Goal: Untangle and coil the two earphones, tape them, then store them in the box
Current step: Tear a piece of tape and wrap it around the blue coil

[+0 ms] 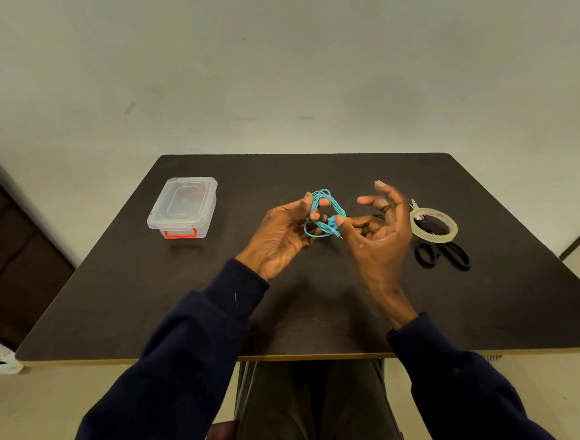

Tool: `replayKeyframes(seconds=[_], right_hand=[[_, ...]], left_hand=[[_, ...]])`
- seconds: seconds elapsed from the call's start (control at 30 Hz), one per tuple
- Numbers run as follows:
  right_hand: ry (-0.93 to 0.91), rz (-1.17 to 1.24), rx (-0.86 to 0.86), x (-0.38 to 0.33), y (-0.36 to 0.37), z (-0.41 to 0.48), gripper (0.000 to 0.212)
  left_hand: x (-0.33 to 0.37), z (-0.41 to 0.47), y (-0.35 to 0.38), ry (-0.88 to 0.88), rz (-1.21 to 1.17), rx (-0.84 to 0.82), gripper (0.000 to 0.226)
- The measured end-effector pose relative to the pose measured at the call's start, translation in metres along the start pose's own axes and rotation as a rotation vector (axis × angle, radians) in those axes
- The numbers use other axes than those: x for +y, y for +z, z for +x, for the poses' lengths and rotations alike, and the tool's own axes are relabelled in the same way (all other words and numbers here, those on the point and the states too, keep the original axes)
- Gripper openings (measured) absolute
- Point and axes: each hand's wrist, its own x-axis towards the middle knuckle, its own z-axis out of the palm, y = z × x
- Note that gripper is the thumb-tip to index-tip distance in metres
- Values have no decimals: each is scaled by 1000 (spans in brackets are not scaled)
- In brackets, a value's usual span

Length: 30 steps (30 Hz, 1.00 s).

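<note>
- Turquoise earphone cable (324, 214) is bundled in loose loops and held above the middle of the dark tabletop (184, 296), between both hands.
- Left hand (282, 234): grip closed on the coil, thumb and fingertips pinching one side of the loops. Judged purpose: to keep the turns from springing apart.
- Right hand (378, 227): thumb tip touches the lower edge of the bundle near the plug; the other fingers are spread wide and blurred, holding nothing. Grip is largely open.
- Judged step: coiling of this earphone is at or near its end, with taping not yet done.
- Tape roll (434, 225) lies on the tabletop just right of the right hand, resting over black scissors (442, 252). Both sit within easy reach, presumably for the taping step.
- Clear plastic box (183, 206) with a red latch stands well apart at the left rear, lid on. Something reddish shows faintly inside; what it is cannot be told.
- Second earphone: a dark cord may lie behind the right hand, but this cannot be confirmed.
- Risk noted: releasing the left grip before tape is applied would probably let the loops loosen.
</note>
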Motion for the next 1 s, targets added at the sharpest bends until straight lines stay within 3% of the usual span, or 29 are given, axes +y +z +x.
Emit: replayKeyframes(seconds=[0.2, 0.47, 0.6, 1.0], right_hand=[[62, 46, -86, -4, -3, 6, 70], [224, 168, -174, -10, -19, 22, 28], [221, 156, -198, -19, -16, 28, 15], [49, -33, -360, -29, -3, 48, 8]], left_hand=[[5, 6, 1, 54, 82, -9, 31], [18, 12, -7, 83, 140, -14, 33], [19, 13, -8, 37, 119, -34, 35], [21, 9, -8, -8, 168, -78, 31]])
